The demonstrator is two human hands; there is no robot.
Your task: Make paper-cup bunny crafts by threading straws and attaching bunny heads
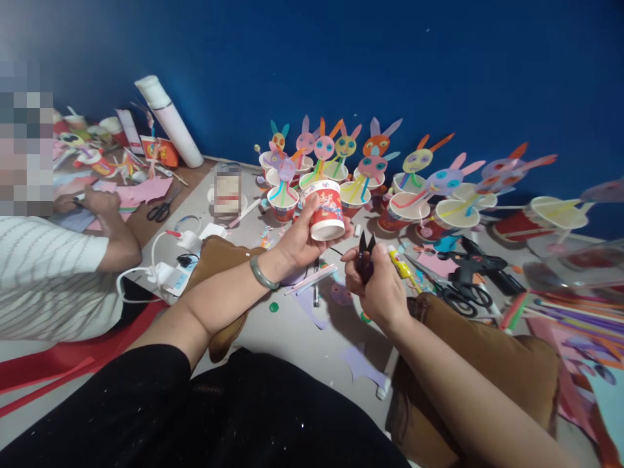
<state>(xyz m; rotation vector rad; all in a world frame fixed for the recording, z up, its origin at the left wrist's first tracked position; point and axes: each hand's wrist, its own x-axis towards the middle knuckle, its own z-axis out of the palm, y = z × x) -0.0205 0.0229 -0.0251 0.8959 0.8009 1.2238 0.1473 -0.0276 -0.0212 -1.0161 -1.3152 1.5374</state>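
Note:
My left hand point(298, 239), with a jade-coloured bangle on the wrist, is wrapped round a red and white printed paper cup point(327, 209). The cup is tipped, its pale base turned toward me. Just to the right and lower, my right hand point(383, 289) grips dark thread snips point(366, 253), whose two pointed blades stand apart and point upward. The snips and the cup do not touch. Below the hands lie clear straws point(309, 279), a marker-like stick point(316, 286) and purple paper scraps point(363, 364).
Several paper cups with paper rabbit heads point(324, 148) line the blue wall. At right are a black glue gun point(480, 263), large scissors point(451, 289), a yellow glue tube point(400, 261) and a brown cushion point(478, 370). A power strip point(173, 279) and a co-worker's arm point(114, 224) are at left.

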